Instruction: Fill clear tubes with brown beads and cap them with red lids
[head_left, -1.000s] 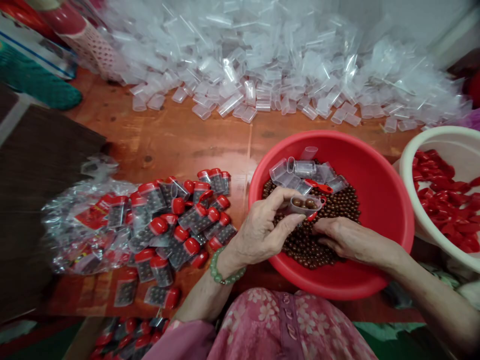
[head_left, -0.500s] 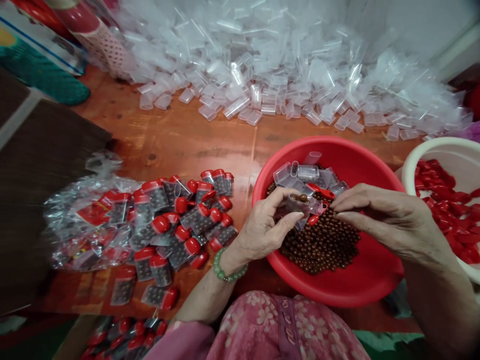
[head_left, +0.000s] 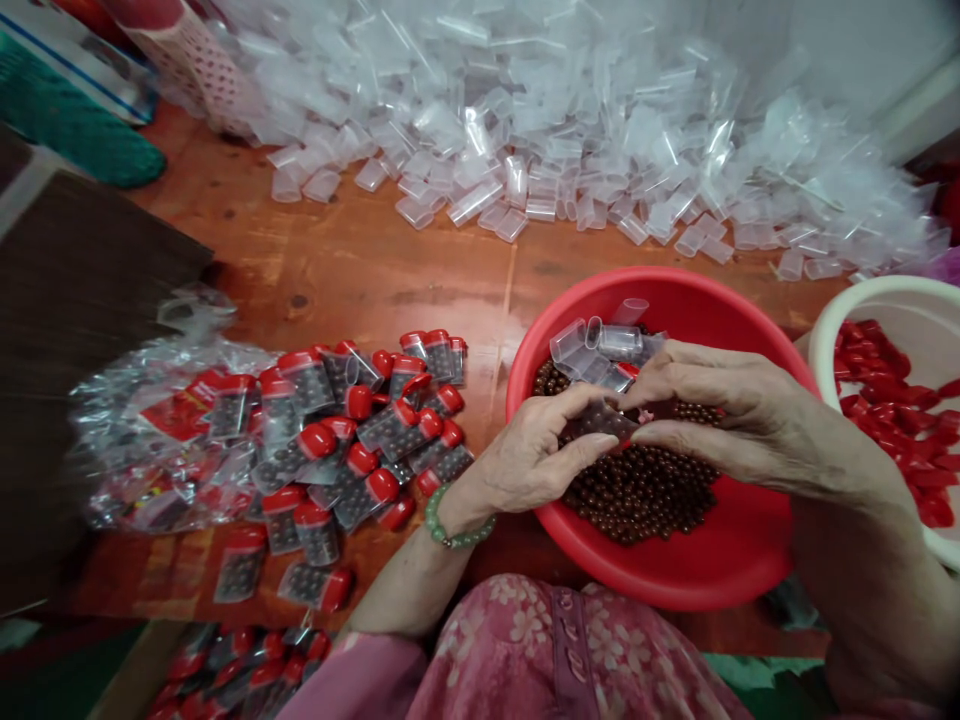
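My left hand (head_left: pixel 529 455) pinches a small clear plastic vial (head_left: pixel 596 420) holding brown beads, over the red basin (head_left: pixel 750 560). My right hand (head_left: pixel 720 410) is closed at the vial's right end, fingertips pressed on a red cap that barely shows. Below both hands lies a heap of brown beads (head_left: pixel 637 495) in the basin. Several empty clear vials (head_left: pixel 600 345) rest at the basin's far side.
A pile of filled, red-capped vials (head_left: pixel 352 440) lies on the wooden floor to the left, some on a plastic bag (head_left: pixel 150 440). A white bowl of red caps (head_left: pixel 900 400) stands at right. A big heap of empty clear vials (head_left: pixel 562 130) spans the back.
My right hand rose from the beads, came up to the vial's open end and closed on it with a red cap. My left hand kept holding the vial.
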